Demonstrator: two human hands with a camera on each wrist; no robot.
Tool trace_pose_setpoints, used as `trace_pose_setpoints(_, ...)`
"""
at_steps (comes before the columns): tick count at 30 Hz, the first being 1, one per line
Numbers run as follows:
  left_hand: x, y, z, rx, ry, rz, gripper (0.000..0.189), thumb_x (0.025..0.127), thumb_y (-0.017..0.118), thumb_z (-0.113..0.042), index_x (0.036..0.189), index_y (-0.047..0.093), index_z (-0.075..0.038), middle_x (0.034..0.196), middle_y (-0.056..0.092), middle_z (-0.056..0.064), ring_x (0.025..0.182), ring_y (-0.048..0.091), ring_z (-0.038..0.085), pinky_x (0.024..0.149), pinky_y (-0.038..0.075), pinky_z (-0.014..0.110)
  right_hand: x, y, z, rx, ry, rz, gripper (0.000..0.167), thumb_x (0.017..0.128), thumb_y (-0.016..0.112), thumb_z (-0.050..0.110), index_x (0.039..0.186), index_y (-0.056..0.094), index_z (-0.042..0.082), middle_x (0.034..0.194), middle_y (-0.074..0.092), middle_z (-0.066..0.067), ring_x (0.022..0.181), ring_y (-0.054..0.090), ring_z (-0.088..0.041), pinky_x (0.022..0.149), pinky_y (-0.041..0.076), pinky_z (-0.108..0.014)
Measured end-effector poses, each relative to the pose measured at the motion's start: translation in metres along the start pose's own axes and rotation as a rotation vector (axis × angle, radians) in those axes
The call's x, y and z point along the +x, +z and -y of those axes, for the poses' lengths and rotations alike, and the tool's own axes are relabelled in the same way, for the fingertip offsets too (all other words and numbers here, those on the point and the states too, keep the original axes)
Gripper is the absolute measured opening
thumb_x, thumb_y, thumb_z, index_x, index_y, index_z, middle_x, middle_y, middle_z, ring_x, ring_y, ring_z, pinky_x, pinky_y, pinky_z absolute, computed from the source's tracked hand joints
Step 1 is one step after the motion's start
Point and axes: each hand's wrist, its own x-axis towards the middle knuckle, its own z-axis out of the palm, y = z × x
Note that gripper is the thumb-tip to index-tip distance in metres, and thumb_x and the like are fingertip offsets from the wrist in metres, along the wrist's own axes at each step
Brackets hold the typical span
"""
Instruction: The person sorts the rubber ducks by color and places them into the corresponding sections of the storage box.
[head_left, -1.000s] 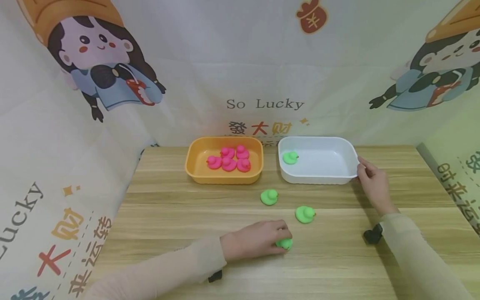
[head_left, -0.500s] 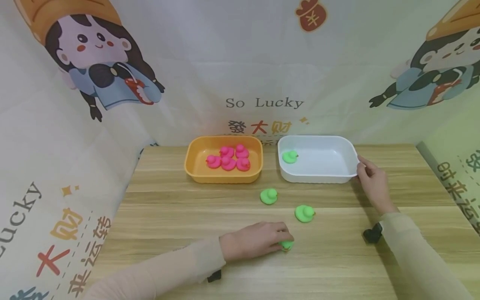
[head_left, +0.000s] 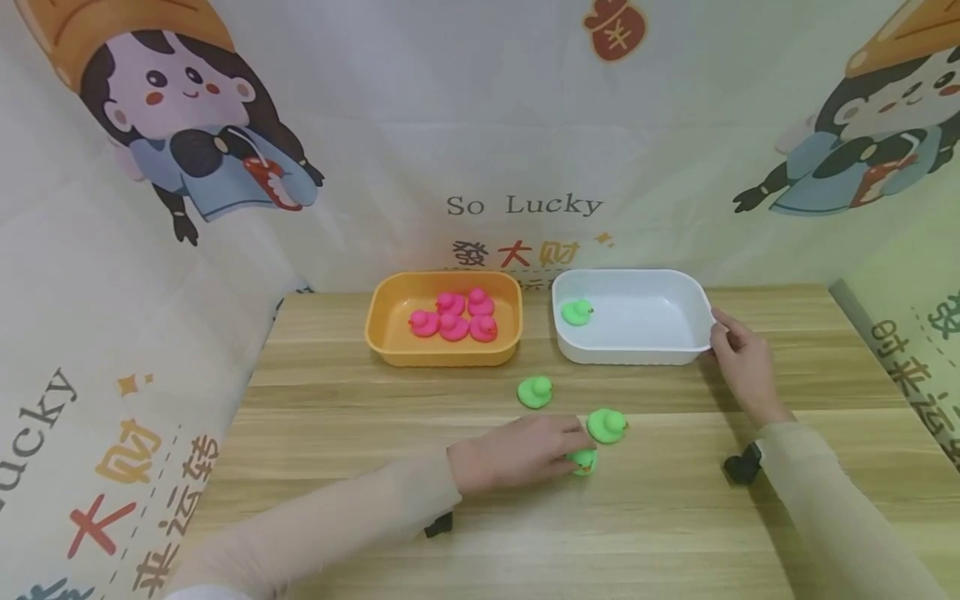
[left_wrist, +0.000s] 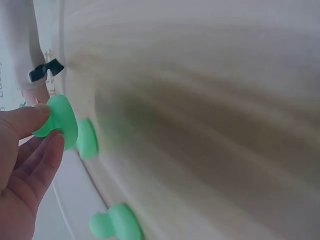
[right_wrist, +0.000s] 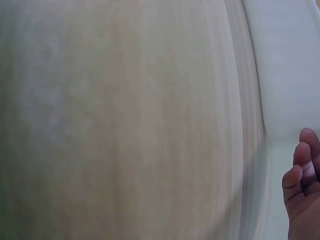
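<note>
I see the left hand [head_left: 521, 450] pinching a green duck [head_left: 584, 464], which has just shifted forward; I judge it lifted, so carrying is under way. Two loose ducks [head_left: 607, 427], also green, lie on the table [head_left: 637, 533] just beyond. The right hand [head_left: 746, 368] touches the end of the white tub [head_left: 633, 356]; whether its fingers grip, I cannot tell. One settled duck [head_left: 577, 313], green, sits inside. Beside it, the orange tub [head_left: 442, 359] holds five pink ducks [head_left: 453, 327].

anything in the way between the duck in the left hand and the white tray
Yes: another green duck lies on the table beyond the held duck, on the straight line to the white tray. The tray's near wall also stands there. The right hand, at the tray's right end, is off that line.
</note>
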Motion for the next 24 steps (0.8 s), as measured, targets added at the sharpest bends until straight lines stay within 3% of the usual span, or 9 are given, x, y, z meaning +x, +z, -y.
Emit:
trace_pose_setpoints(5, 0.011, -0.014, 0.008, -0.008, -0.044, 0.003, 0.030, 0.106, 0.063, -0.021, 0.134, 0.066, -0.011, 0.123, 0.067, 0.003, 0.112, 0.060, 0.012, 0.101, 0.050, 0.016, 0.000, -0.001, 0.000, -0.014, -0.007, 0.005, 0.047, 0.109, 0.045, 0.023, 0.145, 0.056, -0.006, 0.111, 0.069, -0.038, 0.072, 0.059, 0.009, 0.061, 0.050, -0.004)
trace_pose_setpoints(11, 0.030, -0.035, 0.020, -0.020, -0.068, -0.032, 0.032, 0.103, 0.066, -0.018, 0.133, 0.066, -0.005, 0.118, 0.066, 0.006, 0.105, 0.064, 0.017, 0.095, 0.054, 0.017, 0.000, -0.002, -0.001, -0.019, -0.004, 0.011, 0.047, 0.109, 0.044, 0.022, 0.145, 0.055, -0.006, 0.109, 0.069, -0.038, 0.071, 0.059, 0.008, 0.061, 0.050, -0.004)
trace_pose_setpoints(17, 0.047, -0.058, 0.034, -0.065, -0.117, -0.015, 0.032, 0.104, 0.065, -0.016, 0.134, 0.065, -0.004, 0.120, 0.066, 0.009, 0.108, 0.064, 0.021, 0.095, 0.055, 0.021, 0.000, -0.002, -0.004, 0.000, 0.006, 0.024, 0.046, 0.110, 0.044, 0.021, 0.146, 0.054, -0.006, 0.114, 0.068, -0.039, 0.073, 0.058, 0.010, 0.063, 0.050, -0.003)
trace_pose_setpoints(24, 0.073, -0.075, 0.054, -0.013, -0.170, -0.035, 0.031, 0.104, 0.067, -0.018, 0.133, 0.066, -0.007, 0.126, 0.067, 0.007, 0.115, 0.061, 0.018, 0.101, 0.052, 0.023, 0.001, -0.001, -0.004, -0.008, -0.007, 0.009, 0.046, 0.110, 0.045, 0.021, 0.145, 0.055, -0.007, 0.116, 0.067, -0.039, 0.073, 0.059, 0.009, 0.063, 0.050, -0.003)
